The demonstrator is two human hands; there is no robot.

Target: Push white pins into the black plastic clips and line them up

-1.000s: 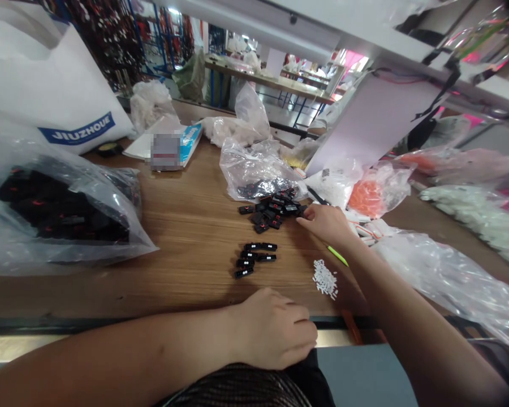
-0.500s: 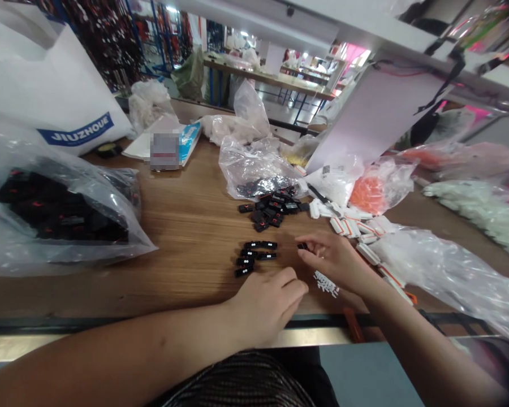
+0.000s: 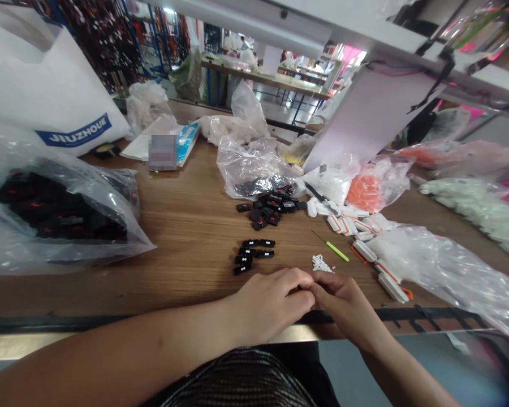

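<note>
My left hand (image 3: 277, 299) and my right hand (image 3: 343, 305) meet at the fingertips near the table's front edge. Both are closed in a pinch, and whatever lies between the fingers is hidden. Just beyond my right hand is a small heap of tiny white parts (image 3: 321, 263). A thin tool with a green handle (image 3: 337, 251) lies past it to the right. Several black pieces with white dots (image 3: 246, 251) sit in short rows beyond my left hand. Farther back is a loose pile of black pieces (image 3: 274, 208).
A clear bag of black parts (image 3: 63, 209) stands at the left, by a white JIUZHOUE bag (image 3: 59, 85). White and orange pieces (image 3: 343, 224) lie at the right beside a long plastic bag (image 3: 445, 265). A slanted white panel (image 3: 373, 113) rises behind.
My right hand has moved down towards me and now touches my left hand; the black piece it held is out of sight. The green tool and white heap are uncovered.
</note>
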